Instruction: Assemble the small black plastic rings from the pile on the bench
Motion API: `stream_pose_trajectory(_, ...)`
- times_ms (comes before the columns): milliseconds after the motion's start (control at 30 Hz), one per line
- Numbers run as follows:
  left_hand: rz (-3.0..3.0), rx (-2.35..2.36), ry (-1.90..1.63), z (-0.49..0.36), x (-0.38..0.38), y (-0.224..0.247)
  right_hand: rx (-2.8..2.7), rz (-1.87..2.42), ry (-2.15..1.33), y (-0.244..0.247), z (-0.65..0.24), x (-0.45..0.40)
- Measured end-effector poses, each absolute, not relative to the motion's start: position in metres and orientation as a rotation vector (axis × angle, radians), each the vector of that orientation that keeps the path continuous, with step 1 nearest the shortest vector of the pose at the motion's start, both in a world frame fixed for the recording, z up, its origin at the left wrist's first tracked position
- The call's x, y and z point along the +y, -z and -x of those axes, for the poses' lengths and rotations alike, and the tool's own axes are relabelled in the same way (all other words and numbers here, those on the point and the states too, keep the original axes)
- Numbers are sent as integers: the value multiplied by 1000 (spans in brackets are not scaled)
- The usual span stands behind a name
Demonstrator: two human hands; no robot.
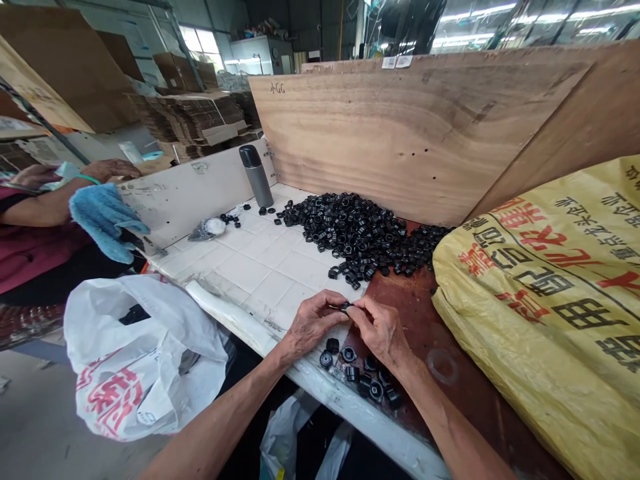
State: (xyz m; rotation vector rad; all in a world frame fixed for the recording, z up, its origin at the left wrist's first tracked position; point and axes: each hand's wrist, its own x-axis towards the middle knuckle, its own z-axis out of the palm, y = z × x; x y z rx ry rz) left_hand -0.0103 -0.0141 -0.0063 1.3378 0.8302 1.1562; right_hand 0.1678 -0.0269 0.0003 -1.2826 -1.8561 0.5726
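Note:
Both hands meet over the front part of the worktable. My left hand (316,323) pinches a small black part (345,306) from the left, fingertips closed on it. From the right, my right hand (379,327) grips the same part, its fingers hiding much of it. Just below the hands lie several round black pieces (351,373) on the table's front edge and brown surface. Beyond the hands rises a large heap of small black ring-like parts (350,227).
A yellow printed sack (540,287) covers the right side. Wooden boards (400,140) wall the back. A grey flask (257,180) stands at the back left, near a small clear bag (207,229). A white plastic bag (145,360) hangs left; another person's arm (50,200) is beyond.

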Motion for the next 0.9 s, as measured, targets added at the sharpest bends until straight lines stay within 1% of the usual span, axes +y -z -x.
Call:
stream_pose_trajectory(100, -1322, 836, -1148, 10, -14, 6, -1826, 1367, -556, 0, -168, -27)
stream_pose_trajectory(200, -1288, 853, -1186, 12, -13, 7, -1768, 1306, -693, -4, -167, -29)
stream_pose_trajectory(367, -1402, 881, -1172, 14, -14, 4, -1662, 1338, -741, -7, -169, -28)
stream_pose_trajectory(533, -1309, 830, -1082, 10, -16, 3, -1552, 1310, -978, 5, -164, -24)
stream_pose_trajectory(700, -1196, 866, -1028, 6, -11, 2, -1590, 1333, -909, 13, -161, -20)
stream_pose_trajectory(800, -1233, 872, -909, 7, -9, -3, -1617, 1285, -845, 13, -161, -18)
stream_pose_trajectory(900, -1232, 886, -859, 8, -7, -6, -1607, 1256, -896, 14, -161, -17)
